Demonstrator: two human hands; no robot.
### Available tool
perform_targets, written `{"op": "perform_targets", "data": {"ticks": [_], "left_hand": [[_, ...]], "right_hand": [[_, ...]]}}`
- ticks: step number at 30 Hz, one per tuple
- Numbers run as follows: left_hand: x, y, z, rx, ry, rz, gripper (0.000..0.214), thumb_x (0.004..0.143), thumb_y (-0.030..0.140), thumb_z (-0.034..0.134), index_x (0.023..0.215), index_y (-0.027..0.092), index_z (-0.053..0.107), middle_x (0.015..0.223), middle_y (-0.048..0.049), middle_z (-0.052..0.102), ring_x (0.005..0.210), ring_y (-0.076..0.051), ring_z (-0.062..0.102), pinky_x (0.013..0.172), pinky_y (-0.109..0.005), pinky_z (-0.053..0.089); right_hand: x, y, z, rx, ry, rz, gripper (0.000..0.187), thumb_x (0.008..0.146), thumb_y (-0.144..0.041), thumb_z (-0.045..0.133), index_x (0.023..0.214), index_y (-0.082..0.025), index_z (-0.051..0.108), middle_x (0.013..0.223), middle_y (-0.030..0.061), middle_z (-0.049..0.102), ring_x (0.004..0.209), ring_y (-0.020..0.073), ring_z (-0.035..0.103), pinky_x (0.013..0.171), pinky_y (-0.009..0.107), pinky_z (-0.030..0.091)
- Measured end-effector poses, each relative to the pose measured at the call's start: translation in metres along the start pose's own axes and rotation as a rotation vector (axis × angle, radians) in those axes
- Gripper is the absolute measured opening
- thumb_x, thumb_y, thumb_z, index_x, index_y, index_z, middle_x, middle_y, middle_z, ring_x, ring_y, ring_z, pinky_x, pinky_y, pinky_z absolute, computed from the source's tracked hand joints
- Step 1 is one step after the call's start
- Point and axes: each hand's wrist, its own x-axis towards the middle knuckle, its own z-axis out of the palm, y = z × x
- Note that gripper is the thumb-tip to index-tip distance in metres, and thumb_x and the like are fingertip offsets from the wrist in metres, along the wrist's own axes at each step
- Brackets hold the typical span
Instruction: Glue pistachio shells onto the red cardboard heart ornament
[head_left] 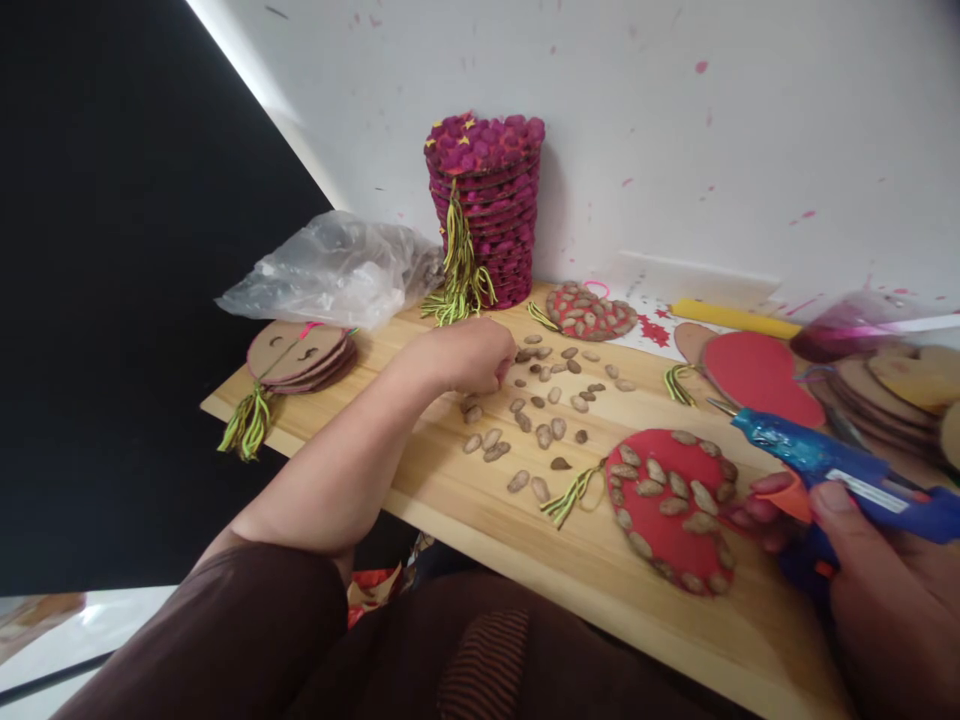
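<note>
Two hands | left hand (472, 355) grip closed among seeds (556, 428) | right hand (889, 575) grip clamped on glue gun (840, 465) beside red disc (670, 505)

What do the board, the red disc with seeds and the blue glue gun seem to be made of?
Board: pale wood with a smooth finish; straight grain lines show.
Red disc: probably felt or craft foam, matte with no shine; which one is unclear.
Glue gun, held in the right hand: glossy blue plastic, seemingly translucent, with highlights along the barrel.
</note>
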Motion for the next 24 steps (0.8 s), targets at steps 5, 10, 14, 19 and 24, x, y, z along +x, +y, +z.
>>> {"op": "perform_targets", "data": {"ticks": [5,10,14,19,24], "left_hand": [[0.002,-0.004,0.001,-0.011,0.031,0.054,0.022,0.068,0.006,0.059,0.078,0.019,0.073,0.072,0.0000,0.070,0.062,-0.014,0.057,0.057,-0.026,0.034],[0.006,-0.008,0.003,-0.012,0.101,0.081,0.020,0.072,0.009,0.059,0.081,0.019,0.074,0.077,-0.0008,0.070,0.066,-0.014,0.058,0.061,-0.026,0.036],[0.008,-0.007,0.004,-0.005,0.098,0.098,0.018,0.075,0.011,0.060,0.085,0.019,0.074,0.081,-0.0014,0.072,0.068,-0.014,0.059,0.064,-0.025,0.038],[0.007,0.001,0.001,0.017,0.197,0.129,0.018,0.080,0.013,0.057,0.086,0.017,0.073,0.083,-0.0034,0.072,0.071,-0.014,0.060,0.067,-0.025,0.038],[0.001,0.022,0.003,-0.132,0.145,0.290,0.009,0.081,0.019,0.063,0.083,0.018,0.072,0.078,0.0001,0.070,0.068,-0.012,0.059,0.065,-0.023,0.039]], "right_hand": [[-0.002,-0.005,0.001,-0.056,0.007,-0.010,0.035,0.079,-0.064,0.066,0.068,-0.031,0.068,0.067,0.0039,0.070,0.059,0.0271,0.059,0.048,0.039,0.041],[-0.006,-0.006,0.004,0.026,0.002,-0.042,0.028,0.082,-0.056,0.067,0.071,-0.030,0.067,0.071,0.0032,0.070,0.062,0.0249,0.060,0.056,0.039,0.048],[-0.005,0.001,0.003,0.023,0.002,-0.103,0.029,0.083,-0.054,0.067,0.073,-0.027,0.069,0.072,0.0032,0.069,0.061,0.0218,0.059,0.058,0.036,0.049],[0.006,0.020,-0.001,0.102,-0.024,-0.118,0.030,0.081,-0.052,0.071,0.078,-0.022,0.072,0.069,0.0027,0.069,0.057,0.0172,0.059,0.052,0.030,0.046],[0.007,0.023,-0.001,0.110,-0.010,-0.118,0.031,0.084,-0.050,0.069,0.078,-0.019,0.071,0.070,0.0033,0.069,0.056,0.0146,0.059,0.046,0.025,0.039]]}}
